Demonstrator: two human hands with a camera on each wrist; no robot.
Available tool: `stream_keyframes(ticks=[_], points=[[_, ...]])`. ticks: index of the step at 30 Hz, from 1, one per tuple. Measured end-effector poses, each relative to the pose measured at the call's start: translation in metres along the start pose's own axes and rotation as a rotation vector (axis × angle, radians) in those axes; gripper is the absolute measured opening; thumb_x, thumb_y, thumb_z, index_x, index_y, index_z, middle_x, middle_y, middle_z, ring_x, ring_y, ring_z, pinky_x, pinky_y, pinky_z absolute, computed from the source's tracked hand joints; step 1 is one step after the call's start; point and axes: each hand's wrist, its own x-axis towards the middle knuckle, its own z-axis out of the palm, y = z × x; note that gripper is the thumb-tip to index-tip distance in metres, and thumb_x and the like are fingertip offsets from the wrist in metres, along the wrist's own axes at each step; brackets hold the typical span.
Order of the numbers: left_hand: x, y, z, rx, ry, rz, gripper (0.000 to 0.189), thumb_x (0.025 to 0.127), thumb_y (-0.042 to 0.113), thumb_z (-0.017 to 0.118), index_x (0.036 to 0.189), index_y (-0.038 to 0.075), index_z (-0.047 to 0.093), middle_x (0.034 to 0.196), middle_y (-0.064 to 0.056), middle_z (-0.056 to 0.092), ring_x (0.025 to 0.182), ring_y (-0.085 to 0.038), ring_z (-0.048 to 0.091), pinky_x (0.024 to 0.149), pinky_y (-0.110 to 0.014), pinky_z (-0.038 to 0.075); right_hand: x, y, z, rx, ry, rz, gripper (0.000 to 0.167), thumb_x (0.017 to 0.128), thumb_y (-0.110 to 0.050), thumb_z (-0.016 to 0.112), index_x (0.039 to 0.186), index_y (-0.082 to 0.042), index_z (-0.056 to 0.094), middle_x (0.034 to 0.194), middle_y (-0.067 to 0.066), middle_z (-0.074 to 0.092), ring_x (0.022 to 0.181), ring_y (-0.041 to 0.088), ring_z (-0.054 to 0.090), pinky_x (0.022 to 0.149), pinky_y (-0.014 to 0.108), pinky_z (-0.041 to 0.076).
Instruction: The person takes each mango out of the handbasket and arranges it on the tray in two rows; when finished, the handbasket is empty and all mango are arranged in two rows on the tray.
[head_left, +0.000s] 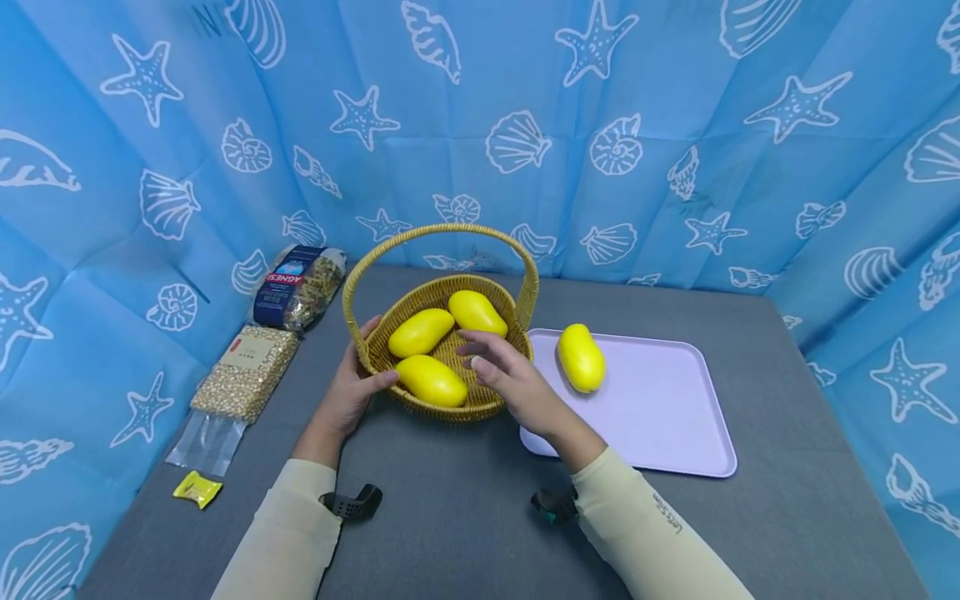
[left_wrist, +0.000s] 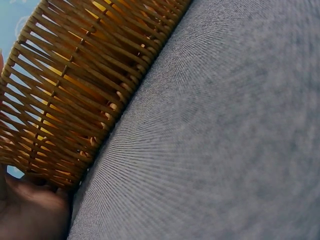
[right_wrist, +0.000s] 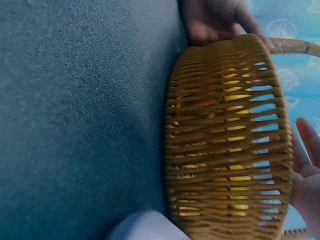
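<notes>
A woven wicker basket (head_left: 431,410) with a tall arched handle (head_left: 442,228) stands on the grey table and holds three yellow mangoes, one at the front (head_left: 431,381), one at the left (head_left: 421,332) and one at the back (head_left: 477,312). My left hand (head_left: 351,392) grips its left side, thumb over the rim and fingers along the outer wall. Over the basket's right part hovers my right hand (head_left: 517,385), fingers loosely bent and holding nothing. Another mango (head_left: 581,358) lies on the lilac tray (head_left: 660,408), right of the basket.
At the left lie an Agnesi pasta bag (head_left: 296,287), a clear pack of pale grains or beans (head_left: 246,375) and a small yellow wrapped packet (head_left: 197,489). A blue curtain (head_left: 465,100) with shell prints hangs along the table's back and sides.
</notes>
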Motion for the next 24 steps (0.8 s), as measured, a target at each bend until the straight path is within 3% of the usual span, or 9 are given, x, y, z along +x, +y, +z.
stream_keyframes(ticks=[4,8,15,24], points=[[0.001,-0.002,0.000,0.011,-0.008,-0.002,0.093,0.100,-0.006,0.069,0.175,0.023,0.023,0.174,-0.011,0.029,0.150,-0.033,0.038,0.112,-0.033,0.043,0.010,0.005,0.005,-0.097,-0.010,0.030,0.069,0.112,-0.055,0.052,0.163,-0.009,0.047,0.152,0.016,0.058,0.139,0.037,0.053,0.110,0.056,0.046],[0.000,-0.001,0.001,0.020,-0.008,-0.001,0.093,0.100,-0.008,0.068,0.175,0.023,0.024,0.173,-0.011,0.029,0.149,-0.033,0.038,0.113,-0.033,0.044,0.021,0.006,0.010,-0.180,-0.025,0.059,0.069,0.110,-0.057,0.055,0.162,-0.011,0.051,0.152,0.015,0.059,0.137,0.033,0.055,0.110,0.056,0.046],[0.001,0.002,0.000,0.029,-0.001,0.002,0.091,0.100,-0.011,0.064,0.175,0.023,0.024,0.171,-0.014,0.032,0.146,-0.034,0.041,0.110,-0.032,0.046,0.039,0.012,0.016,-0.272,-0.120,0.098,0.075,0.108,-0.060,0.058,0.162,-0.008,0.050,0.159,0.013,0.054,0.139,0.031,0.055,0.113,0.055,0.045],[0.000,0.003,0.001,0.007,-0.009,-0.008,0.090,0.101,-0.012,0.060,0.175,0.025,0.024,0.173,-0.013,0.030,0.148,-0.035,0.039,0.108,-0.030,0.047,0.051,0.016,0.021,-0.550,-0.212,0.243,0.067,0.107,-0.036,0.073,0.162,-0.005,0.050,0.155,0.012,0.057,0.136,0.025,0.056,0.115,0.048,0.042]])
